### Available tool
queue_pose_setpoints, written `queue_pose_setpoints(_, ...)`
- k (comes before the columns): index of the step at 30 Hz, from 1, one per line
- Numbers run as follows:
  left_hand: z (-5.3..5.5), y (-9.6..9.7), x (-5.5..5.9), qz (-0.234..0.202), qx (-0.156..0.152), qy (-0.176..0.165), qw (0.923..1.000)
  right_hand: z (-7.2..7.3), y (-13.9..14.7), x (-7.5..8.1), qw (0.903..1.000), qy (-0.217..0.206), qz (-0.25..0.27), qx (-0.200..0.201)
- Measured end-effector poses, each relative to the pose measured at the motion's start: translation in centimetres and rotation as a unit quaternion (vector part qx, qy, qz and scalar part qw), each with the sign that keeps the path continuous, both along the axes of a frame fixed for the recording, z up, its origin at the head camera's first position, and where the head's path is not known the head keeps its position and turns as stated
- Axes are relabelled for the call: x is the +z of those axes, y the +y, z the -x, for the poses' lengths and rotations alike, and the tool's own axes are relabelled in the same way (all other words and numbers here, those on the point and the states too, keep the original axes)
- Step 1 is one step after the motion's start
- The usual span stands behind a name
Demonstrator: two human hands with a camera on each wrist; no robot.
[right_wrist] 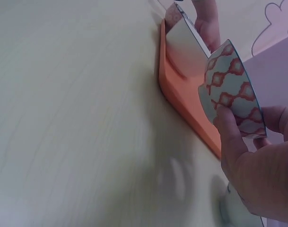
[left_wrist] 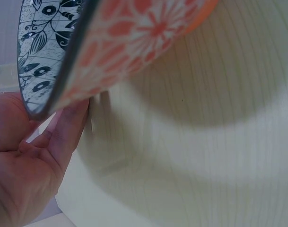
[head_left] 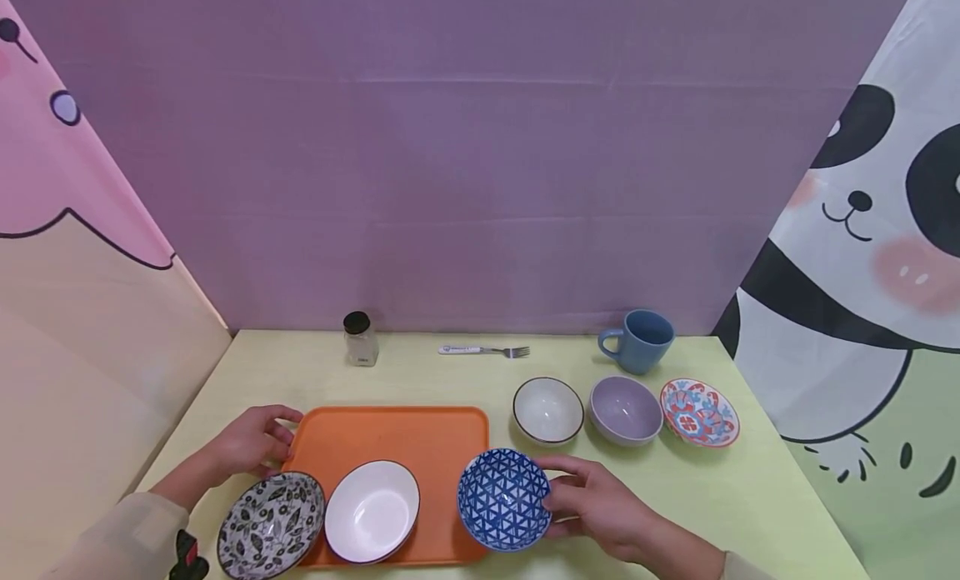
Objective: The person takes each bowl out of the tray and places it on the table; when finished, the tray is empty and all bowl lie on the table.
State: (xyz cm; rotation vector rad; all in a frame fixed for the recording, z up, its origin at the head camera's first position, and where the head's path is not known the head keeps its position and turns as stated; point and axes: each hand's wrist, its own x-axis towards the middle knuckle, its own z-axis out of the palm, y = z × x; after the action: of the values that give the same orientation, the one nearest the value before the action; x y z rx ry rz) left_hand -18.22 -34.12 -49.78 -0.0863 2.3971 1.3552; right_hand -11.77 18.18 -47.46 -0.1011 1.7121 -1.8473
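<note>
My right hand (head_left: 600,505) grips a blue-and-white patterned bowl (head_left: 504,500) at its right side, over the right edge of an orange tray (head_left: 442,434). In the right wrist view, the bowl's orange-patterned outside (right_wrist: 231,90) shows, with the thumb against it. My left hand (head_left: 251,442) is at the tray's left edge, fingers loosely bent. Close in front of it, a black-and-white floral bowl (head_left: 272,526) overlaps the tray's left edge, tilted. The left wrist view shows the left fingers (left_wrist: 70,127) partly behind this bowl. A white bowl (head_left: 372,512) sits on the tray beside it.
Right of the tray stand a white bowl with a dark rim (head_left: 548,410), a purple bowl (head_left: 626,410) and a red-and-blue patterned dish (head_left: 700,412). Along the back are a black-lidded jar (head_left: 362,340), a fork (head_left: 483,351) and a blue mug (head_left: 641,342), before a purple cloth wall.
</note>
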Motion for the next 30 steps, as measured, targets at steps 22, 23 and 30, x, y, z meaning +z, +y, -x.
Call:
queue_pose_setpoints(22, 0.1, -0.1, 0.1, 0.000, 0.002, -0.006, 1.0000, -0.4, 4.7, -1.7, 0.9986, -0.019, -0.035, -0.034)
queue_pose_setpoints(23, 0.1, -0.1, 0.1, 0.000, 0.003, -0.006, 1.0000, -0.4, 4.7, -1.8, 0.9985, -0.020, -0.036, -0.035)
queue_pose_setpoints(30, 0.2, -0.1, 0.0, -0.007, -0.005, -0.004, 1.0000, -0.4, 4.9, -2.2, 0.9978, -0.029, -0.041, -0.043)
